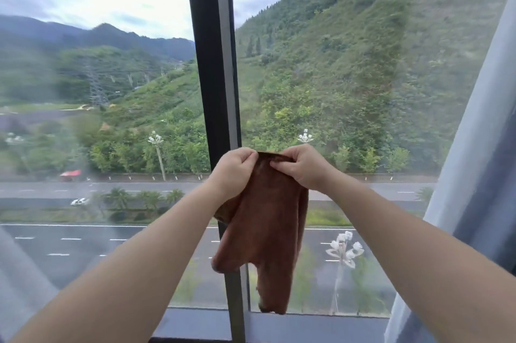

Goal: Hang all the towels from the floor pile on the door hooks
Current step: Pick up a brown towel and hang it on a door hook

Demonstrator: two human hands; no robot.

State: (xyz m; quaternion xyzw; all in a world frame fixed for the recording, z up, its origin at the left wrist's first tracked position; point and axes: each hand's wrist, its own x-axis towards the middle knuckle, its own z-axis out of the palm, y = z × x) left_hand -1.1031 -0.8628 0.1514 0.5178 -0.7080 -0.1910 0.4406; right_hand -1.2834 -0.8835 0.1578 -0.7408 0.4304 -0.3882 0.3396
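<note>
Window frame (215, 63), curtain (480, 175), brown towel (268, 231)

We find top corners of towel (265, 231) buried under curled fingers of left hand (234, 172) and right hand (304, 167). Towel's left flap runs behind left wrist. Bottom edge cuts our forearms (139, 273), right edge cuts curtain (474, 175). Left pane (83, 91) blurred. Car (79, 201) too small for us to tell.

The towel (265, 231) hangs before the window post (213, 63); left hand (234, 172) on its top edge at eleven o'clock, right hand (304, 168) at one; curtain (480, 175) at three o'clock.
</note>
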